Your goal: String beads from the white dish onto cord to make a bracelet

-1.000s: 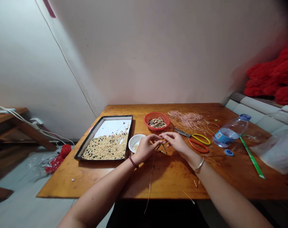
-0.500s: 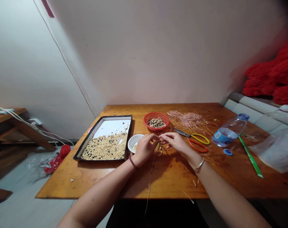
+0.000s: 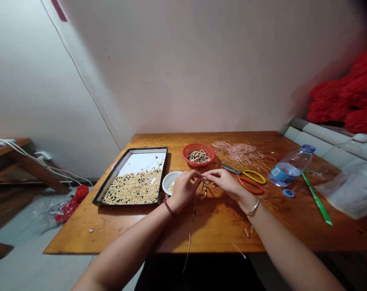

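Observation:
Fingertips of my left hand (image 3: 185,186) are pinched on a thin pale cord (image 3: 189,234), whose long end hangs down past the table's front edge. My right hand (image 3: 224,182) meets it fingertip to fingertip, its fingers closed on the same cord. Below the hands hangs a short beaded strand (image 3: 204,190) with dark, green and pale beads. A white bowl (image 3: 168,177) with a few pale beads sits beside my left hand. Behind the hands stands a red basket (image 3: 198,163) holding beaded strands.
A black-rimmed tray (image 3: 127,205) of loose beads lies left. Scissors (image 3: 252,178) with yellow and red handles, a tangle of pink cord (image 3: 238,152), a water bottle (image 3: 290,167), a blue cap (image 3: 288,193), a green strip (image 3: 318,200) and a plastic bag (image 3: 347,190) lie right.
Both hands stay together above the table, and the right fingers have drawn slightly closer to the left ones. The whole view has shifted a little.

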`<action>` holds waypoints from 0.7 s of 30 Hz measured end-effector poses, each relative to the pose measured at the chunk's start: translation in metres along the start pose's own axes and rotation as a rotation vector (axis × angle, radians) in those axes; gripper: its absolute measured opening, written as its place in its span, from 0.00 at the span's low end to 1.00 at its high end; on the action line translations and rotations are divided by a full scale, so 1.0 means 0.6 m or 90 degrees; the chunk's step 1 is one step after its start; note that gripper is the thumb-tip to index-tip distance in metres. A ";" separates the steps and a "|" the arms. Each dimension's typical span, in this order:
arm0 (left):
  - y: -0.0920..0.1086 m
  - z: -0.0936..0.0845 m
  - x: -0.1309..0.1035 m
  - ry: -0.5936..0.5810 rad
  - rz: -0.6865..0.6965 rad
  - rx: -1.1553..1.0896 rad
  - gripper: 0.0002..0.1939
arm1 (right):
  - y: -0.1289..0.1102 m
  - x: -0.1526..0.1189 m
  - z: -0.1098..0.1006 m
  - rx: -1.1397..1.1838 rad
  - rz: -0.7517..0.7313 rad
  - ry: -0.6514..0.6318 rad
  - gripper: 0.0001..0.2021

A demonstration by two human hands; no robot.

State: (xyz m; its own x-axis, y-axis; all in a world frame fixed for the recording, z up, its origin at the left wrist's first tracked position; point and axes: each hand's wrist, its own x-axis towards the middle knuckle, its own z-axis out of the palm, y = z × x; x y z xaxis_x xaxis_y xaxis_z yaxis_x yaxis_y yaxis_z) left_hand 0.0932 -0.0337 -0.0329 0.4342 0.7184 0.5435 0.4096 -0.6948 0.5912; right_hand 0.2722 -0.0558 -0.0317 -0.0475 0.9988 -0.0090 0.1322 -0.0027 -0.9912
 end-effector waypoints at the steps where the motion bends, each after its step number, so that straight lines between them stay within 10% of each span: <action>1: 0.000 0.000 0.000 0.000 -0.003 -0.003 0.06 | -0.001 0.000 0.000 0.013 0.011 0.002 0.19; 21: 0.004 -0.004 -0.001 -0.004 -0.026 0.071 0.11 | 0.016 0.002 -0.002 0.192 0.066 0.011 0.15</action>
State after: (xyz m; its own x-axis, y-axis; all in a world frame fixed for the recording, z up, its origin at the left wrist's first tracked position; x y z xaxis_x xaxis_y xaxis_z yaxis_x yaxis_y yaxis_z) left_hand 0.0921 -0.0358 -0.0306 0.4207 0.7459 0.5164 0.5139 -0.6650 0.5420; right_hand 0.2749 -0.0543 -0.0407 -0.0324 0.9932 -0.1118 -0.1643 -0.1156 -0.9796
